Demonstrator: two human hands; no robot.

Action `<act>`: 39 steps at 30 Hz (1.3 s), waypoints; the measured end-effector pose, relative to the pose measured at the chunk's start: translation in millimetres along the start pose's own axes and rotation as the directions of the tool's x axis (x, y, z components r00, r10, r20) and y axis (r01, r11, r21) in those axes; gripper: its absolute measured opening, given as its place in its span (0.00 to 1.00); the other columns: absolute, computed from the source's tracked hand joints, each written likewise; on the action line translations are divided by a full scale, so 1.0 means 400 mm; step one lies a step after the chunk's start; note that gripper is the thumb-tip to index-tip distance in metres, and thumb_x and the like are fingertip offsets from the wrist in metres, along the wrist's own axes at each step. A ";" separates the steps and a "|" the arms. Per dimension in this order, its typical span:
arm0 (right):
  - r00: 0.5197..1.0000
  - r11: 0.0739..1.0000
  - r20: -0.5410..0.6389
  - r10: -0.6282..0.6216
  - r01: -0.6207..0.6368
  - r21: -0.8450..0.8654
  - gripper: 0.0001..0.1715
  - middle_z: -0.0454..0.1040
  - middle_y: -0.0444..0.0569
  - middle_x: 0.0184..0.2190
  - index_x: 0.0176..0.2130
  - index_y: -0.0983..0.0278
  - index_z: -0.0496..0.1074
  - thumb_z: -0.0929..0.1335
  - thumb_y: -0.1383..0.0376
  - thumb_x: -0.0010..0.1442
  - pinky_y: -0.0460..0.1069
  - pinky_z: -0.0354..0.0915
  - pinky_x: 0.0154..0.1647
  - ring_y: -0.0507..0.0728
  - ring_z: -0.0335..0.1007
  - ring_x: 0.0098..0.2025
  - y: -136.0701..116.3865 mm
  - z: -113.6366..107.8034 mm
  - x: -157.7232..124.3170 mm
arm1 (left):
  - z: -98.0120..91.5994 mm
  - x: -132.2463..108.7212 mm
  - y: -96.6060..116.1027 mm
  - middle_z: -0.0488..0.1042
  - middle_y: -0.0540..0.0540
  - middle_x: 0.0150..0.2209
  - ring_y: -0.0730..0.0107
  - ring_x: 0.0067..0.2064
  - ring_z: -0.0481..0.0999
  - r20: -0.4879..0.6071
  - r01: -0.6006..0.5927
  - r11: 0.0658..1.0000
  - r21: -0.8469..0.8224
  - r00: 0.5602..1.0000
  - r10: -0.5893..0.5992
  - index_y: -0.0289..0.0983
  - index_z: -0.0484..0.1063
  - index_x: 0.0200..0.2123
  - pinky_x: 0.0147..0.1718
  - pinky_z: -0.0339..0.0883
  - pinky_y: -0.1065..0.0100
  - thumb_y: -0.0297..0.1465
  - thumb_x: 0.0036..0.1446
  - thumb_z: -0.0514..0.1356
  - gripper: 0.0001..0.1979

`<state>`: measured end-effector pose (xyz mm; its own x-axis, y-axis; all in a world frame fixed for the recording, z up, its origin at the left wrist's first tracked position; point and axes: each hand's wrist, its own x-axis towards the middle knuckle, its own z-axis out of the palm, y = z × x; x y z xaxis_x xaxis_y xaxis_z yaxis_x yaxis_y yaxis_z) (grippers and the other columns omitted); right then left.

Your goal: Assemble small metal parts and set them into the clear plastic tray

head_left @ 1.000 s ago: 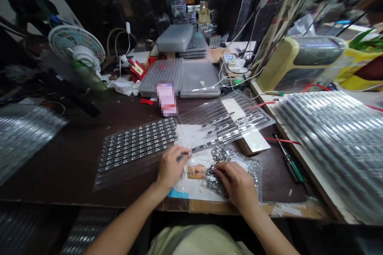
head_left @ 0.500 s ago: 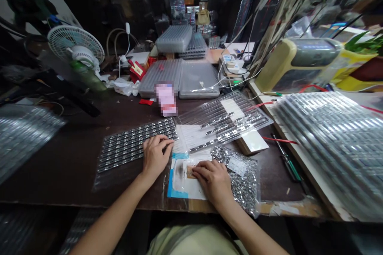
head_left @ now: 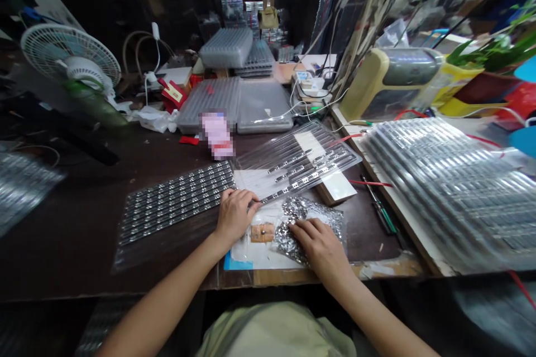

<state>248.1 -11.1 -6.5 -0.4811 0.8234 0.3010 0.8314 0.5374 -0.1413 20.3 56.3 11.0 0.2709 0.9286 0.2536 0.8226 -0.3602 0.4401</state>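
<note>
My left hand [head_left: 235, 213] is curled, knuckles up, at the near end of a clear ribbed tray [head_left: 301, 159] that holds a few rows of small metal parts. What its fingers pinch is hidden. My right hand [head_left: 319, 244] rests with its fingers pressed together on a heap of small shiny metal parts [head_left: 299, 213] in a plastic bag. Between the hands a small brown block [head_left: 262, 231] lies on a white sheet [head_left: 262, 254]. To the left of my left hand lies a flat tray filled with dark rows of parts [head_left: 176, 201].
The dark table [head_left: 84, 223] also carries grey lidded boxes [head_left: 234, 103], a white fan [head_left: 70, 61], a power strip with cables [head_left: 310, 86] and a cream machine [head_left: 389, 83]. Stacks of clear trays [head_left: 444, 178] fill the right side. A green screwdriver [head_left: 382, 213] lies beside them.
My left hand came off the filled dark tray and moved right to the clear tray's near end. My right hand moved from the brown block onto the heap of parts.
</note>
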 end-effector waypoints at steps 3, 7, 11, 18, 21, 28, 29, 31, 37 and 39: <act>0.996 0.997 -0.061 0.058 -0.055 0.055 0.11 0.75 0.48 0.35 0.39 0.63 0.73 0.61 0.67 0.65 0.50 0.60 0.36 0.56 0.64 0.36 -0.006 0.022 0.019 | -0.010 -0.005 -0.007 0.78 0.47 0.33 0.62 0.39 0.74 -0.029 0.060 0.992 -0.108 0.998 -0.063 0.39 0.73 0.31 0.47 0.57 0.56 0.32 0.57 0.59 0.05; 0.984 0.989 -0.130 0.124 -0.111 0.102 0.10 0.75 0.47 0.33 0.37 0.62 0.73 0.63 0.65 0.65 0.50 0.58 0.35 0.56 0.64 0.35 -0.004 0.046 0.037 | -0.036 -0.050 -0.026 0.76 0.46 0.35 0.67 0.35 0.75 0.054 0.264 0.800 -0.538 0.958 -0.281 0.38 0.73 0.40 0.37 0.67 0.64 0.37 0.57 0.58 0.11; 0.980 0.974 -0.149 0.129 -0.097 0.205 0.10 0.77 0.46 0.38 0.41 0.61 0.73 0.63 0.66 0.64 0.51 0.60 0.37 0.56 0.65 0.37 0.000 0.052 0.041 | -0.035 -0.124 -0.029 0.72 0.49 0.26 0.74 0.26 0.71 0.359 0.484 0.460 -0.744 0.871 -0.336 0.34 0.71 0.46 0.26 0.66 0.73 0.43 0.56 0.58 0.21; 0.961 0.935 -0.222 0.167 -0.083 0.343 0.09 0.77 0.47 0.34 0.38 0.62 0.75 0.64 0.67 0.64 0.50 0.64 0.37 0.55 0.66 0.35 -0.007 0.035 0.050 | 0.016 -0.172 0.012 0.76 0.46 0.35 0.72 0.31 0.73 0.128 0.328 0.774 -0.542 0.942 -0.311 0.36 0.76 0.37 0.28 0.67 0.73 0.33 0.54 0.61 0.08; 0.952 0.928 -0.241 0.191 -0.096 0.359 0.09 0.76 0.47 0.31 0.36 0.61 0.76 0.65 0.64 0.63 0.50 0.64 0.35 0.55 0.66 0.34 -0.008 0.028 0.052 | 0.023 -0.164 0.021 0.76 0.45 0.35 0.68 0.36 0.75 0.025 0.183 0.876 -0.447 0.981 -0.193 0.37 0.77 0.34 0.31 0.69 0.71 0.30 0.55 0.61 0.05; 0.946 0.912 -0.251 0.206 -0.093 0.399 0.07 0.76 0.47 0.31 0.37 0.61 0.74 0.65 0.67 0.62 0.50 0.65 0.36 0.55 0.67 0.34 -0.007 0.030 0.049 | 0.033 -0.157 0.029 0.75 0.46 0.34 0.69 0.37 0.75 -0.007 0.062 0.932 -0.356 0.998 -0.069 0.39 0.78 0.38 0.36 0.69 0.69 0.31 0.57 0.61 0.07; 0.946 0.907 -0.243 0.214 -0.099 0.410 0.06 0.76 0.47 0.30 0.36 0.61 0.74 0.66 0.66 0.62 0.50 0.65 0.35 0.55 0.67 0.33 -0.007 0.030 0.047 | 0.034 -0.157 0.031 0.75 0.46 0.34 0.68 0.37 0.75 -0.006 0.055 0.940 -0.338 0.998 -0.061 0.39 0.77 0.38 0.37 0.69 0.69 0.31 0.57 0.61 0.07; 0.945 0.896 -0.232 0.231 -0.113 0.430 0.07 0.75 0.46 0.29 0.35 0.61 0.74 0.65 0.65 0.62 0.49 0.65 0.34 0.55 0.68 0.32 -0.007 0.026 0.044 | 0.034 -0.157 0.032 0.75 0.46 0.34 0.68 0.36 0.75 -0.003 0.052 0.953 -0.300 0.998 -0.055 0.39 0.77 0.37 0.37 0.69 0.68 0.30 0.57 0.61 0.06; 0.966 0.888 -0.141 0.214 -0.133 0.440 0.12 0.75 0.49 0.32 0.43 0.63 0.72 0.61 0.68 0.65 0.48 0.65 0.34 0.54 0.69 0.34 -0.013 0.006 0.048 | 0.036 -0.156 0.040 0.74 0.46 0.33 0.67 0.36 0.74 0.003 0.047 0.971 -0.235 0.999 -0.047 0.38 0.77 0.36 0.36 0.68 0.68 0.29 0.58 0.60 0.06; 0.972 0.916 -0.119 0.203 -0.146 0.373 0.11 0.75 0.49 0.33 0.41 0.63 0.72 0.61 0.67 0.65 0.49 0.64 0.36 0.55 0.69 0.35 -0.017 0.002 0.052 | 0.036 -0.156 0.039 0.74 0.46 0.33 0.67 0.36 0.74 -0.007 0.040 0.967 -0.251 0.999 -0.043 0.39 0.77 0.36 0.36 0.68 0.67 0.30 0.58 0.59 0.06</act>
<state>232.1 2.6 -0.1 -0.2654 0.8878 0.3760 0.7283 0.4401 -0.5252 23.6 -6.0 -10.3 0.2321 0.9425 0.2405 0.6806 -0.3340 0.6521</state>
